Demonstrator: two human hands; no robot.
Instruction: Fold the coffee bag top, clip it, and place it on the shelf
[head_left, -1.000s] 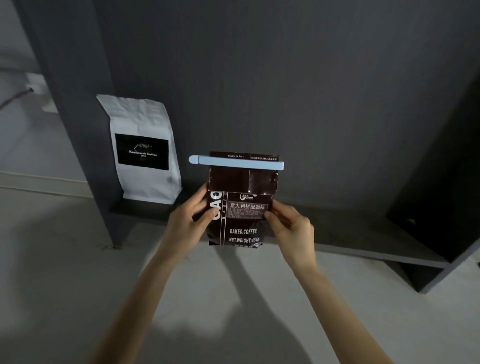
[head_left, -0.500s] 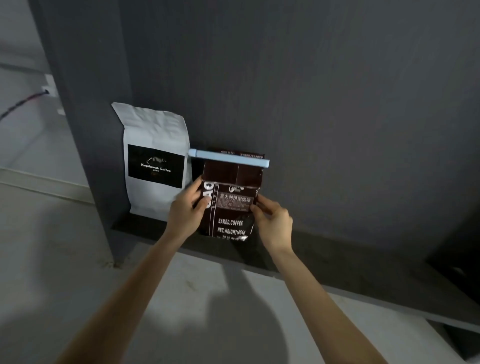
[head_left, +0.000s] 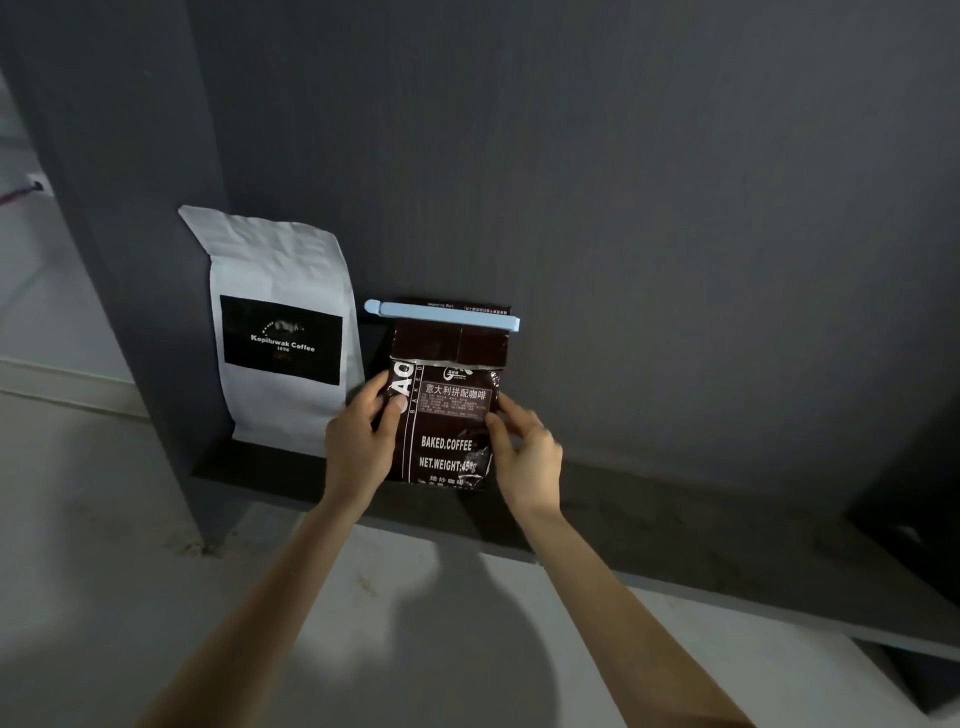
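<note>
Dark grey shelving fills your view, with a pale floor below it. Your brown coffee bag (head_left: 447, 415) stands upright on the low shelf (head_left: 649, 512), its top folded over and pinched shut under a pale blue clip (head_left: 441, 316) that runs across its whole width.

A second ago you were holding the bag out in front of the shelf edge; now it has moved in and to the left, and its base looks to be resting on the board. That suggests the folding and clipping are done and only letting go remains.

Your left hand (head_left: 358, 441) grips the bag's left edge, thumb on the front. Your right hand (head_left: 524, 447) holds the right edge, fingers curled loosely around it. Both are closed on the bag.

Just left of it, close but apparently not touching, stands a taller white coffee bag (head_left: 280, 332) with a black label, leaning back against the upright side panel (head_left: 119, 260). To the right the shelf runs on bare and dark. At the far left a pale wall shows a socket with a cable.
</note>
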